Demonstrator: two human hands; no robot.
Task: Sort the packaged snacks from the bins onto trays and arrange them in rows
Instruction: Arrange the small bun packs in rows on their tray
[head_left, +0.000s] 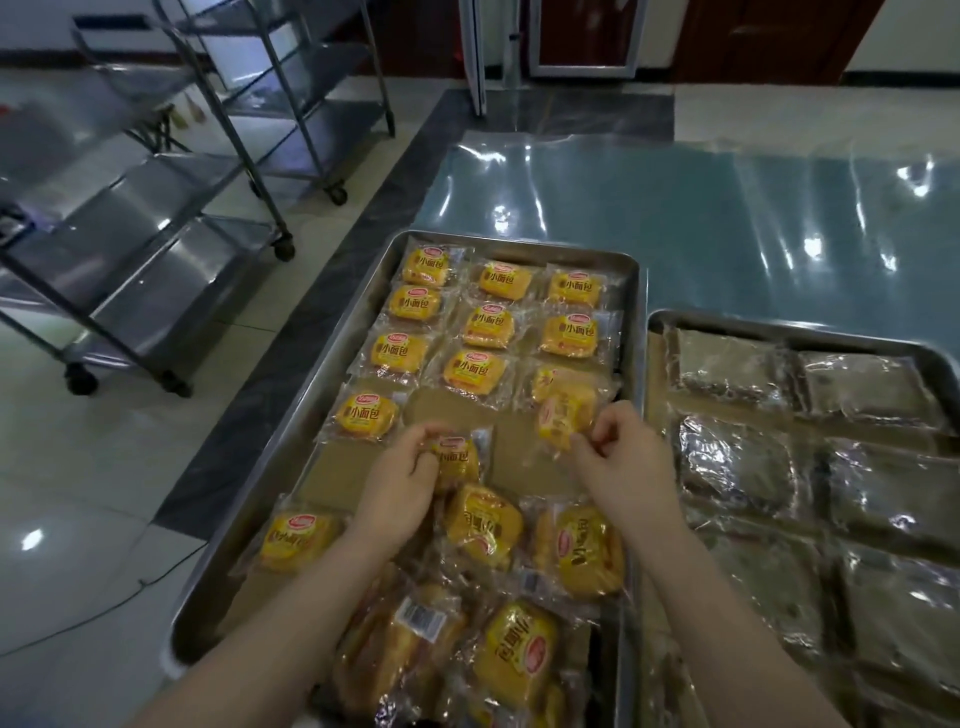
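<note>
A yellow bread packet (458, 462) is gripped in the left hand (402, 483) and a second packet (563, 415) is pinched by its wrapper in the right hand (621, 460), both held over bare gaps in the left tray (638, 322), presumably to complete the rows.

Commercial kitchen: steel rack trolleys (171, 171), trays (524, 244)

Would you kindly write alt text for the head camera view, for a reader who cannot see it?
The left hand holds a yellow bread packet and the right hand pinches a second packet over a steel tray with neat rows of them. Another tray of dark packets sits to its right.
</note>
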